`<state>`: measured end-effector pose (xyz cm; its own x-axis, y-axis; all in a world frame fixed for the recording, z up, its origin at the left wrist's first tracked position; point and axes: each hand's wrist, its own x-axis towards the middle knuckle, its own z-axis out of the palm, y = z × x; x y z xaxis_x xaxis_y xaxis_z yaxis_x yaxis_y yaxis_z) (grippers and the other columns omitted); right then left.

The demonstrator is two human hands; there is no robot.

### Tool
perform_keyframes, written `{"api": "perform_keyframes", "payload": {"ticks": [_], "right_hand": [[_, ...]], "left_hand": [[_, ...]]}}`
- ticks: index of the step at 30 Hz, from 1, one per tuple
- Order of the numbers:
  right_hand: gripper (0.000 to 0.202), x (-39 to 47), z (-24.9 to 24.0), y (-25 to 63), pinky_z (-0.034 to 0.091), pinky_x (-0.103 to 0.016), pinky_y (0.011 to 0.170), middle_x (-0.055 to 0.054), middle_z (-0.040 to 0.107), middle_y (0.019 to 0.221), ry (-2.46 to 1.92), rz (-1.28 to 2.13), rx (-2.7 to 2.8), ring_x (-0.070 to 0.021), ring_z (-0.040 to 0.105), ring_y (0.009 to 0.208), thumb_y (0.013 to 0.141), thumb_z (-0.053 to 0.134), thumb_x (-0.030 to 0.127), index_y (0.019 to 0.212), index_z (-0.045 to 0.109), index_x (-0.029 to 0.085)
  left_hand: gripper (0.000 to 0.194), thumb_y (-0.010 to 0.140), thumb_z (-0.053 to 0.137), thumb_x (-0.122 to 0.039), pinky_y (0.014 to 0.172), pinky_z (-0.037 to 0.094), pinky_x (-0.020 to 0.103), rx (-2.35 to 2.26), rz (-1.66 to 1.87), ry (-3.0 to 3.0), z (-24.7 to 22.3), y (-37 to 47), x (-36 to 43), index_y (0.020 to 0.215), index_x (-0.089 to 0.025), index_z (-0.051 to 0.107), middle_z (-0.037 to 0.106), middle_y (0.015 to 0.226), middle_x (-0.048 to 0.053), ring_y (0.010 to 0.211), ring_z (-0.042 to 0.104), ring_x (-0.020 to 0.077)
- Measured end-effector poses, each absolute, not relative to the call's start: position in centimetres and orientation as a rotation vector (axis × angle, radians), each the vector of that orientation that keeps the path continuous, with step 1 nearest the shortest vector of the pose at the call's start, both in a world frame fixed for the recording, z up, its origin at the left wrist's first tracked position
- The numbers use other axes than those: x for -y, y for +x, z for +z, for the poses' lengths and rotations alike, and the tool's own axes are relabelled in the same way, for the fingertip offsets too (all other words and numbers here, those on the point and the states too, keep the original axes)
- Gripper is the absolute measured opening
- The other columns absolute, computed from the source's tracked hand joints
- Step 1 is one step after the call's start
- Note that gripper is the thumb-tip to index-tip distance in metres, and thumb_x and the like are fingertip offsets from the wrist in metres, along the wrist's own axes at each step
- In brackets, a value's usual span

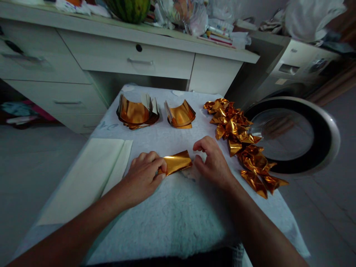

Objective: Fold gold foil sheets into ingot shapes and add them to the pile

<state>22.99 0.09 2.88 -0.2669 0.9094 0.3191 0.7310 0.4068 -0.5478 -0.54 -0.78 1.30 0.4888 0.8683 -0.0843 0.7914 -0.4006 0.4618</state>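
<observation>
A folded strip of gold foil paper (178, 162) lies low over the cloth-covered table, its left end pinched in my left hand (147, 168). Just off the strip's right end is my right hand (210, 161), its thumb and forefinger apart with nothing between them. Beyond my hands sit two stacks of curved gold foil sheets: a larger stack (136, 113) on the left and a smaller stack (181, 114) beside it. Several crumpled, folded gold foil pieces (233, 124) run in a heap along the table's right side.
White paper sheets (83, 170) lie at the table's left. A white drawer desk (164, 61) stands behind, bearing a watermelon (129, 9) and plastic bags. On the right, a washing machine's round open door (292, 135) reaches close to the foil heap.
</observation>
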Motion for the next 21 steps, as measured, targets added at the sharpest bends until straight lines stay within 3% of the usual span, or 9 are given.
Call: {"api": "perform_keyframes", "payload": {"ticks": [5, 9, 17, 21], "right_hand": [[0.008, 0.8, 2.6, 19.9, 0.039, -0.033, 0.079, -0.003, 0.060, 0.084, -1.207, 0.569, 2.316, -0.0188, 0.053, 0.082, 0.085, 0.050, 0.013, 0.084, 0.055, 0.019], [0.002, 1.0, 2.0, 18.8, 0.039, -0.034, 0.080, -0.005, 0.061, 0.086, -1.430, 0.567, 2.376, -0.0197, 0.053, 0.084, 0.084, 0.057, 0.016, 0.085, 0.056, 0.017], [0.027, 1.6, 1.6, 17.7, 0.038, -0.037, 0.078, -0.008, 0.061, 0.096, -1.619, 0.399, 2.357, -0.0231, 0.051, 0.086, 0.084, 0.062, 0.042, 0.095, 0.052, 0.019], [0.034, 1.8, 1.7, 17.4, 0.038, -0.040, 0.081, -0.009, 0.061, 0.101, -1.659, 0.394, 2.339, -0.0257, 0.052, 0.092, 0.084, 0.062, 0.044, 0.105, 0.051, 0.019]], "left_hand": [[0.011, 0.087, 0.049, -0.027, 0.081, 0.036, 0.042, -1.378, 0.237, 2.299, 1.2, -0.5, 0.9, 0.089, -0.023, 0.059, 0.054, 0.097, 0.004, 0.096, 0.046, 0.0267], [0.010, 0.087, 0.049, -0.027, 0.081, 0.036, 0.041, -1.354, 0.243, 2.300, 1.2, -0.7, 0.8, 0.090, -0.023, 0.058, 0.053, 0.097, 0.003, 0.096, 0.046, 0.0258], [0.006, 0.086, 0.050, -0.024, 0.083, 0.037, 0.040, -1.278, 0.265, 2.237, 1.2, -1.6, 0.3, 0.087, -0.023, 0.055, 0.054, 0.102, 0.002, 0.098, 0.045, 0.0247], [0.006, 0.086, 0.050, -0.025, 0.082, 0.037, 0.040, -1.289, 0.281, 2.244, 1.1, -1.6, 0.3, 0.086, -0.023, 0.056, 0.054, 0.100, 0.003, 0.097, 0.045, 0.0247]]}}
